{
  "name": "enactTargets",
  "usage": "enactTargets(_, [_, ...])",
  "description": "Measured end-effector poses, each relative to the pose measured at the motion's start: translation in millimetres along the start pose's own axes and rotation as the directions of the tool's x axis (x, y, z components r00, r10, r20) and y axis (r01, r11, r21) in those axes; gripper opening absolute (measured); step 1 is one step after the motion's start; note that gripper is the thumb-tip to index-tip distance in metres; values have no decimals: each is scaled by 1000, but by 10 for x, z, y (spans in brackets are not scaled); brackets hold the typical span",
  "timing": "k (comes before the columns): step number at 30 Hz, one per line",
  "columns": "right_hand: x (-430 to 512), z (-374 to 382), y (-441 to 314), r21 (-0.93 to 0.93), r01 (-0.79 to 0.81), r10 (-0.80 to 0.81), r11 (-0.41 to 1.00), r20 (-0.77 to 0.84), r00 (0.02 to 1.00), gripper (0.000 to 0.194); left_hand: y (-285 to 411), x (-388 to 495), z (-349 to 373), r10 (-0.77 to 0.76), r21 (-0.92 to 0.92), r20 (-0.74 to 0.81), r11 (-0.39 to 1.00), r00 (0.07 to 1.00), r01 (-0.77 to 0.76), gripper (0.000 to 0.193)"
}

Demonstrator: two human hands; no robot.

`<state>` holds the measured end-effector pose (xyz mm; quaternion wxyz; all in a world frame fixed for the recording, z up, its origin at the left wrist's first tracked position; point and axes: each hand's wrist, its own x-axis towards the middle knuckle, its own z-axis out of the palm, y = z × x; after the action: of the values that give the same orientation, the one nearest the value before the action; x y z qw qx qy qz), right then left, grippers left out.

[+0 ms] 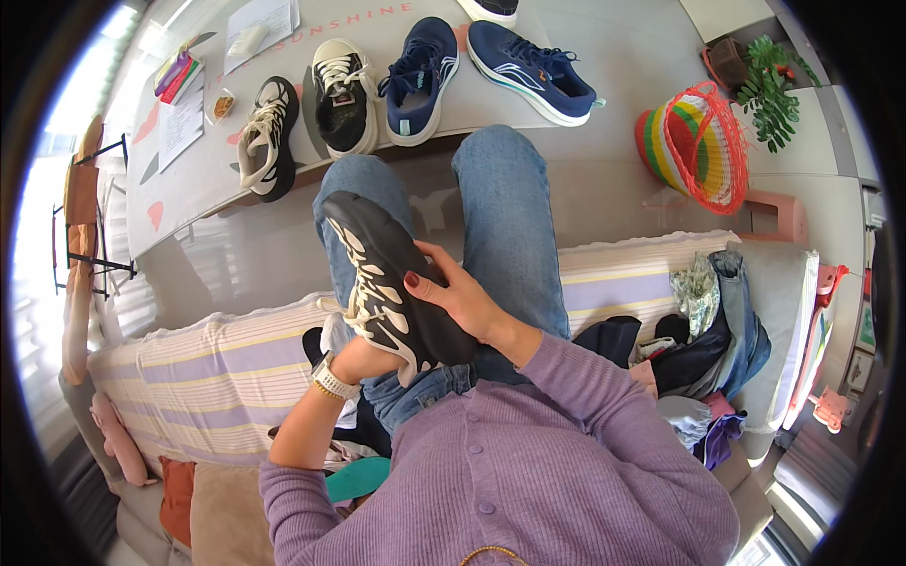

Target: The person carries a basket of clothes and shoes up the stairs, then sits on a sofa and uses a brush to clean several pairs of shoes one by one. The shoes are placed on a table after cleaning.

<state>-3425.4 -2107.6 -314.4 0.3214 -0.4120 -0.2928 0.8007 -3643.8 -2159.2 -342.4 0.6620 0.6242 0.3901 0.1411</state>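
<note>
A black and cream chunky sneaker (396,283) lies tilted on its side over my lap, its dark sole turned to the right and its toe pointing away from me. My left hand (371,359), with a white watch at the wrist, reaches into the shoe's opening and supports it; its fingers are hidden inside. Against the sole, my right hand (460,293) grips the shoe at mid-length, thumb and fingers spread along it. Cream laces (364,304) hang loosely on the upper. The matching sneaker (267,138) stands on the table's near edge.
On the low table (184,205) stand a black canvas sneaker (345,99), two navy running shoes (422,81), papers (180,131) and a small packet (223,106). A striped woven basket (694,148) sits right on the floor. Clothes (697,354) pile on the striped sofa (212,382).
</note>
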Motion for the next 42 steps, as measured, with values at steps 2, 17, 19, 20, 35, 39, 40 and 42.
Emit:
enactTargets(2, [-16,-2,-11,-38,16,-16,999,8,1000,84,-50,-10,58,42,-71,-26,997,999,-43,56])
enactTargets(17, [20,-72,61,0,-6,6,1000,27,1000,83,-271,-79,384,-280,-677,-298,736,912,5,52])
enactTargets(19, [7,-30,57,-59,7,-6,998,19,1000,81,-252,-60,398,-114,-448,-389,891,914,-79,52])
enactTargets(20, [2,-9,54,-69,21,-20,997,16,1000,79,-247,-35,394,-41,-297,-412,951,910,-91,52])
enactTargets(35, [31,-144,35,198,-13,13,980,4,1000,61,443,113,484,11,-63,-596,996,803,-61,46])
enactTargets(39, [40,-155,20,199,-23,18,980,31,999,56,497,184,448,127,66,-607,992,784,-110,46])
enactTargets(40, [44,-166,11,209,-40,37,977,19,999,55,494,197,472,125,58,-604,992,787,-113,45])
enactTargets(42, [46,-188,-2,233,-54,50,971,21,999,54,474,205,526,41,-97,-598,988,801,-123,45])
